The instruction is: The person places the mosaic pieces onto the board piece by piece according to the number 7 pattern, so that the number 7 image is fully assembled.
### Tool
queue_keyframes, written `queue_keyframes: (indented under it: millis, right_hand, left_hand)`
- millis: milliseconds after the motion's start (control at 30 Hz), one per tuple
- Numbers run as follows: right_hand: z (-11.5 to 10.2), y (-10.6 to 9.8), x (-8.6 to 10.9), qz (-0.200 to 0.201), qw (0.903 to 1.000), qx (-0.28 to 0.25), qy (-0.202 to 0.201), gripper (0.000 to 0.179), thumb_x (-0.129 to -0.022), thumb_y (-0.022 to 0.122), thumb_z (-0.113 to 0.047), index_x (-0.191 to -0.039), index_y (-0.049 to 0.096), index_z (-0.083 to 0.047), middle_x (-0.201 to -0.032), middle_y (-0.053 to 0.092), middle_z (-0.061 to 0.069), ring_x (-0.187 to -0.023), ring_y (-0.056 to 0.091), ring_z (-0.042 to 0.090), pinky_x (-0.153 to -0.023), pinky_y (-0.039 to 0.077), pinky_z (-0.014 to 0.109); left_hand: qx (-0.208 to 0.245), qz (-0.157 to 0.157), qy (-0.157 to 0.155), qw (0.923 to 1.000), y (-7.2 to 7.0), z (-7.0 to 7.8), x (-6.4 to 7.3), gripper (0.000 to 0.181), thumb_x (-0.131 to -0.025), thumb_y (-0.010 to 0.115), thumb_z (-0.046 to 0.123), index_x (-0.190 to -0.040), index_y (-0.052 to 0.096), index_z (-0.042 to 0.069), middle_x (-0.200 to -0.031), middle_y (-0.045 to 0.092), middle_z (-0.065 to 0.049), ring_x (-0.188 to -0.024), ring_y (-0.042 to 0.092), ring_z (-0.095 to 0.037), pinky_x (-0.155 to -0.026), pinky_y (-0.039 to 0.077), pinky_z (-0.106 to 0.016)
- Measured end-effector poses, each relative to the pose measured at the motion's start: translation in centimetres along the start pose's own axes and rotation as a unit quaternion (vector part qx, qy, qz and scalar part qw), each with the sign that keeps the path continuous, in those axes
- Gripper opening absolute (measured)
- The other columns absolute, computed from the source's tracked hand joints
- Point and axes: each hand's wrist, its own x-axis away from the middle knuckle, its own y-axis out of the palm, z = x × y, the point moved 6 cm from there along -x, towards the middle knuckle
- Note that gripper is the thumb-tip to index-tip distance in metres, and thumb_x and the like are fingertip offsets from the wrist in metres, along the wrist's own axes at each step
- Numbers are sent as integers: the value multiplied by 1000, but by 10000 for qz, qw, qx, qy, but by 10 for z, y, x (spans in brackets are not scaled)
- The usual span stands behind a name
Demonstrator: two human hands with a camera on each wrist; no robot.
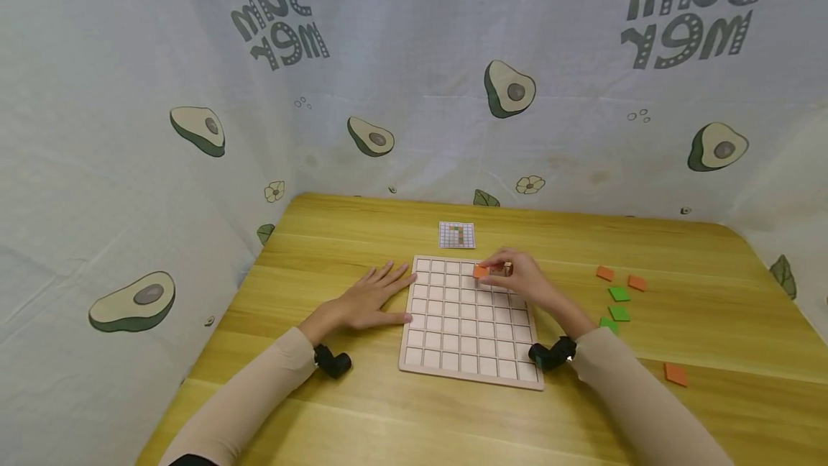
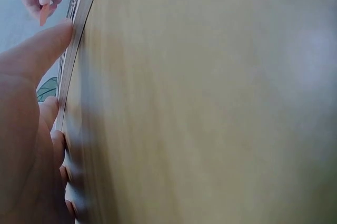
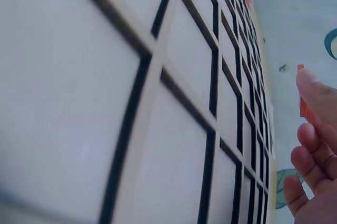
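My right hand [image 1: 521, 280] pinches a small orange square tile [image 1: 481, 271] between thumb and fingers, over the far rows of a pale wooden grid board [image 1: 451, 322]. In the right wrist view the orange tile [image 3: 303, 91] stands edge-on at the fingertips, above the board's square cells [image 3: 184, 50]. With fingers spread, my left hand [image 1: 371, 299] rests at the board's left side, its thumb and fingertips right at the edge. The left wrist view shows the left thumb [image 2: 52, 45] by the board's rim [image 2: 79, 29].
A small printed card [image 1: 456, 235] with a colored grid pattern lies just beyond the board. Off to the right are loose tiles: several green ones [image 1: 619, 294] and orange ones, one orange tile [image 1: 675, 374] nearer the front. A patterned cloth [image 1: 440, 106] hangs behind the wooden table [image 1: 336, 236].
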Motion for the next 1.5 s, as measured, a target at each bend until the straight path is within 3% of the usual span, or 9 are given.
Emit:
queue_keyframes:
  millis: [400,633,967,1500]
  right_hand:
    - [-2,25,-15,-117,9997,-23,191,26,-83,81,-6,-106,74,4,-93,64,12,-78,51,20,-66,44,24]
    - [-4,37,-18,-230,9995,-6,218,25,-85,80,-4,-107,74,6,-95,65,11,-83,57,19,-72,50,27]
    - [-4,45,-23,-254,9990,202,323,23,-83,81,-6,-103,75,4,-85,60,7,-73,47,20,-63,40,28]
    - [-4,48,-24,-132,9971,244,703,21,-81,83,-4,-101,77,0,-83,59,6,-68,48,20,-63,41,33]
  left_hand:
    - [11,-15,-3,10000,-1,2,0,82,-98,46,63,-162,15,22,-167,4,-6,-152,-2,-31,-119,1,-54]
    - [-49,-71,-43,10000,0,0,-1,82,-98,45,64,-162,13,24,-167,3,-5,-152,-3,-30,-119,1,-54]
    - [-6,-84,-53,10000,-2,2,0,83,-98,45,65,-162,13,23,-167,2,-4,-152,-3,-30,-119,0,-53]
    - [-27,-114,-52,9999,1,0,0,84,-97,42,67,-162,12,24,-167,1,-4,-152,-3,-30,-119,0,-54]
